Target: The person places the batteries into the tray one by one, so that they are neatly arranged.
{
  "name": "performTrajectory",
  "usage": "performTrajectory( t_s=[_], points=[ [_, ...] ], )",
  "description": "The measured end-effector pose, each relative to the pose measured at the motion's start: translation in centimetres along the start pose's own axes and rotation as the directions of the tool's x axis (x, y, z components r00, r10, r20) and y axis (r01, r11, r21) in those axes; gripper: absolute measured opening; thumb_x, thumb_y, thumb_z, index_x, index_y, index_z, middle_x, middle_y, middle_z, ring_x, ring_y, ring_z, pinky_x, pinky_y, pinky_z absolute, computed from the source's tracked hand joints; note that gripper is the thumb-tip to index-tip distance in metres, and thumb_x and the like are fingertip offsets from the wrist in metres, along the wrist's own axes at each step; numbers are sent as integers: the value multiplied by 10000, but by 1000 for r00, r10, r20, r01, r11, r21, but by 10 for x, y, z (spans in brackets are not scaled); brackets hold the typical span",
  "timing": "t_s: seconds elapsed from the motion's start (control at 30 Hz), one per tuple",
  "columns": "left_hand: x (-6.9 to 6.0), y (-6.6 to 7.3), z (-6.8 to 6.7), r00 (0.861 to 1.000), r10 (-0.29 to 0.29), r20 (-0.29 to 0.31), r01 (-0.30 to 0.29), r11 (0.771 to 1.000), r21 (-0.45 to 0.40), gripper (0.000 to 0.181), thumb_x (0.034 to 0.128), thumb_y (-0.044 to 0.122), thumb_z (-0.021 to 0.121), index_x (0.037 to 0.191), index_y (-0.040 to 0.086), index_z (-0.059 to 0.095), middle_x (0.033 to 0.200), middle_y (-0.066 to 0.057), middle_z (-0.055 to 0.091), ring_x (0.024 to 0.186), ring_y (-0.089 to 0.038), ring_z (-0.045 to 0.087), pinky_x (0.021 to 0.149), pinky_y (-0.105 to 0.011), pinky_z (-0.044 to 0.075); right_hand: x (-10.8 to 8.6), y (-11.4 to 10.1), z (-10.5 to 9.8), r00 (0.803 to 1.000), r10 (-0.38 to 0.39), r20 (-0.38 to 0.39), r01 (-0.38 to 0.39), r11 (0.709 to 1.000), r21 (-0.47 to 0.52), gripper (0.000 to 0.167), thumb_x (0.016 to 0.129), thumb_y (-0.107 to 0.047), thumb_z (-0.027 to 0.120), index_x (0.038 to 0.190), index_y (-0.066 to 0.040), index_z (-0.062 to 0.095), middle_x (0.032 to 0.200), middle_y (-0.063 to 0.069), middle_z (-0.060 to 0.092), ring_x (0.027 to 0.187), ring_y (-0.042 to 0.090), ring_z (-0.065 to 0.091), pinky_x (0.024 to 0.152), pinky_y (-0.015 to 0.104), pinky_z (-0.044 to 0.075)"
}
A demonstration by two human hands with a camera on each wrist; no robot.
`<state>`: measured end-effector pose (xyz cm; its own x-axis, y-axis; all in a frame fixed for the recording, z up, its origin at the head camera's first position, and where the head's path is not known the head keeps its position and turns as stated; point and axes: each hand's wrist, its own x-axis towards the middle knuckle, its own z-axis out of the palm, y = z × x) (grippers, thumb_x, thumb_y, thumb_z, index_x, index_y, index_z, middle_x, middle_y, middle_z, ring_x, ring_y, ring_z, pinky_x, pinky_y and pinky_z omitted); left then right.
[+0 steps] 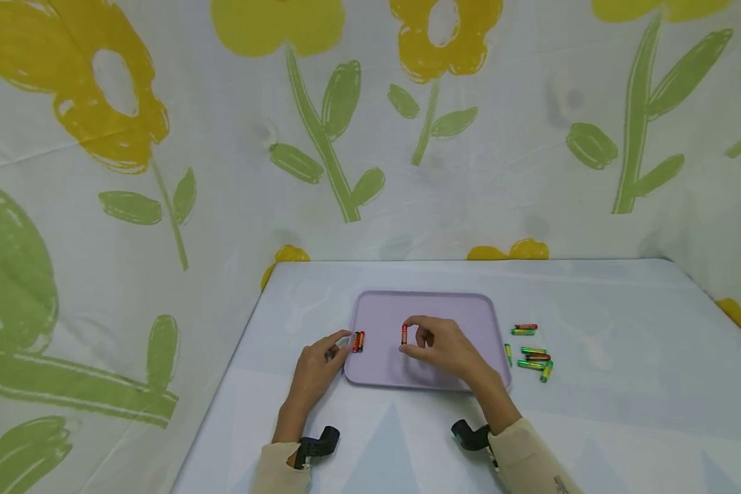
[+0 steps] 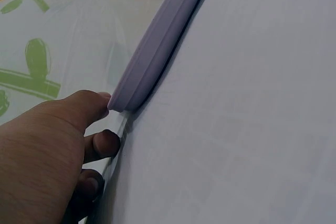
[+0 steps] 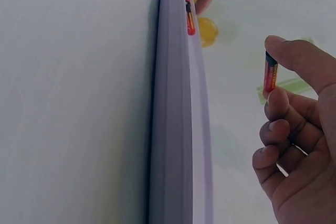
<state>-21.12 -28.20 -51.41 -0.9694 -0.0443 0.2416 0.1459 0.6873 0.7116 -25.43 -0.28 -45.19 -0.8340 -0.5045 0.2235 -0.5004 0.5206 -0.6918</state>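
My right hand (image 1: pixel 444 346) pinches a red-and-black battery (image 1: pixel 404 334) by its two ends between thumb and forefinger, held upright above the lilac tray (image 1: pixel 426 302). In the right wrist view this battery (image 3: pixel 270 73) stands apart from the tray, with the other fingers loosely curled below it. Two similar red batteries (image 1: pixel 359 342) lie side by side in the tray at its left edge. Beside them, my left hand (image 1: pixel 315 370) rests at the tray's left rim, fingers relaxed. The thumb touches the tray's corner (image 2: pixel 128 95) in the left wrist view.
Right of the tray, several green batteries (image 1: pixel 531 365) and a couple of red ones (image 1: pixel 526 326) lie loose on the white table (image 1: pixel 624 329). One green battery (image 1: pixel 508 354) lies close against the tray's right edge. A flower-printed cloth (image 1: pixel 234 171) hangs behind and to the left.
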Motion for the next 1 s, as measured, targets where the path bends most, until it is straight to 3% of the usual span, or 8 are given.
performTrajectory(
  t_s=[0.57,1.0],
  points=[
    [-2,5,-3,1000,-1,-5,1,1000,14,299,954,244,703,1252,212,712,743,123,584,586,-66,456,551,-258,397,20,-10,27,998,-55,44,54,998,15,349,860,-275,813,1141,-106,691,699,-106,511,634,61,460,575,244,401],
    [-1,5,-2,1000,-8,1,8,1000,29,304,961,261,698,1260,212,708,747,119,577,617,-78,464,585,-262,401,32,-14,43,998,-24,66,27,999,-44,351,857,-285,812,1148,-125,697,677,-91,516,590,46,449,536,237,383]
  ],
)
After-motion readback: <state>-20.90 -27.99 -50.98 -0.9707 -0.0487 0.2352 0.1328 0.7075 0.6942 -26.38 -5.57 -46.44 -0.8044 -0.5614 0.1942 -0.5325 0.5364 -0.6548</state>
